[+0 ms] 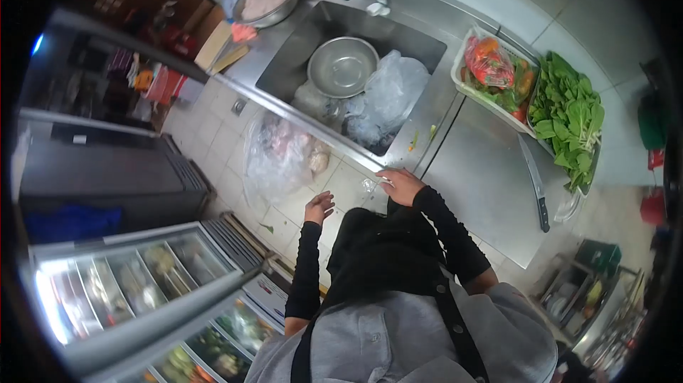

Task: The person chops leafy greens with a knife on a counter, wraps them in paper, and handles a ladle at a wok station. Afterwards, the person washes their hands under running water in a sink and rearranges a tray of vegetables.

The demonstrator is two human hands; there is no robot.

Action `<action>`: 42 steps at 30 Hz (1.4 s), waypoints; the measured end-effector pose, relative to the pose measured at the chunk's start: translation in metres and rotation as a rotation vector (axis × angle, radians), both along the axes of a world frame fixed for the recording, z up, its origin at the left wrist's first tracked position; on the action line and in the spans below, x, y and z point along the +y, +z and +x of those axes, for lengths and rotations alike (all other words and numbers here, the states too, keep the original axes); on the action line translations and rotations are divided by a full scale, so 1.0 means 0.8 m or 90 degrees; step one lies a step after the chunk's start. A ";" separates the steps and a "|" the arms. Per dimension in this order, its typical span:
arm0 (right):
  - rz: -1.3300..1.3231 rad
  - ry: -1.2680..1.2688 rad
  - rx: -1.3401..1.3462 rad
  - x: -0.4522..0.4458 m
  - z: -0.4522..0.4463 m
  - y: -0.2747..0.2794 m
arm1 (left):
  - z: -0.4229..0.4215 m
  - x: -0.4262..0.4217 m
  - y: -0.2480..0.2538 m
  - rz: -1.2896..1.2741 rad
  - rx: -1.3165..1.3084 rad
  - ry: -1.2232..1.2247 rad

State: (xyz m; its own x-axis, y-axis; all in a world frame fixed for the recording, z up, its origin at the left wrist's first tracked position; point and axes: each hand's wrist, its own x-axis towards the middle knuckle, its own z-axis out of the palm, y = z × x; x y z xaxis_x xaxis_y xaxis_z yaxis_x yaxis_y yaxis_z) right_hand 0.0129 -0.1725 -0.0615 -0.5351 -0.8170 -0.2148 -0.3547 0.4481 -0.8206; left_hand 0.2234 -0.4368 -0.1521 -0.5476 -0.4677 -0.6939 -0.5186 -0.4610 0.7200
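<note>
Resting right hand (pixel 403 187), counter edge (pixel 354 153) under fingers (pixel 388 174)

Head cam: worn on head, looks fwd + steeply down; v. wide, dark rounded rim
Shirt (pixel 348 333): closest, btm ctr, seen from above
Sink (pixel 288 66): mid-dist., upper ctr, front edge runs diag.
Worktop (pixel 484 169): R of ctr, seen from above
Floor (pixel 213 123): farther below, L of ctr

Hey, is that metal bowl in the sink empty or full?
The metal bowl looks empty: its bare inside shows, with no food in it. A little clear water I can't rule out.
</note>
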 end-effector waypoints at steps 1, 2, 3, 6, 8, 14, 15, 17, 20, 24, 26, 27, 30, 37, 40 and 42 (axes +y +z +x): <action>-0.017 -0.023 -0.005 -0.013 -0.012 0.007 | -0.030 -0.014 0.013 -0.009 0.030 -0.036; -0.032 -0.046 -0.008 -0.024 -0.025 0.009 | -0.061 -0.030 0.026 -0.016 0.062 -0.072; -0.028 -0.064 -0.027 -0.034 -0.038 0.005 | -0.096 -0.050 0.040 -0.042 0.093 -0.096; 0.023 -0.121 -0.062 -0.042 -0.070 0.022 | -0.219 -0.128 0.076 -0.089 0.178 -0.160; 0.019 -0.176 -0.041 -0.044 -0.084 0.006 | -0.315 -0.179 0.094 -0.133 0.227 -0.234; 0.046 -0.368 -0.082 -0.085 -0.114 -0.017 | -0.624 -0.307 0.080 -0.160 0.228 -0.354; 0.016 -0.411 -0.088 -0.096 -0.117 -0.030 | -0.668 -0.316 0.077 -0.191 0.211 -0.375; 0.022 -0.440 -0.082 -0.129 -0.132 -0.034 | -0.769 -0.338 0.037 -0.272 0.248 -0.495; 0.039 -0.439 -0.069 -0.165 -0.152 -0.058 | -0.860 -0.306 0.050 -0.411 0.270 -0.710; 0.087 -0.499 -0.150 -0.219 -0.187 -0.072 | -0.934 -0.238 0.060 -0.665 0.242 -1.021; 0.054 -0.508 -0.108 -0.243 -0.212 -0.074 | -0.962 -0.223 0.006 -0.538 0.286 -0.935; 0.029 -0.528 -0.133 -0.252 -0.225 -0.110 | -0.984 -0.222 -0.038 -0.479 0.322 -0.903; -0.021 -0.529 -0.188 -0.301 -0.292 -0.112 | -1.013 -0.230 -0.070 -0.512 0.311 -0.992; -0.419 -0.704 -0.592 -0.395 -0.457 -0.130 | -1.071 -0.261 -0.218 -0.126 0.328 -0.991; -0.509 -0.796 -0.642 -0.411 -0.491 -0.120 | -1.048 -0.269 -0.211 0.286 0.141 -0.751; -0.530 -0.824 -0.625 -0.417 -0.498 -0.119 | -1.033 -0.266 -0.164 0.249 0.100 -0.752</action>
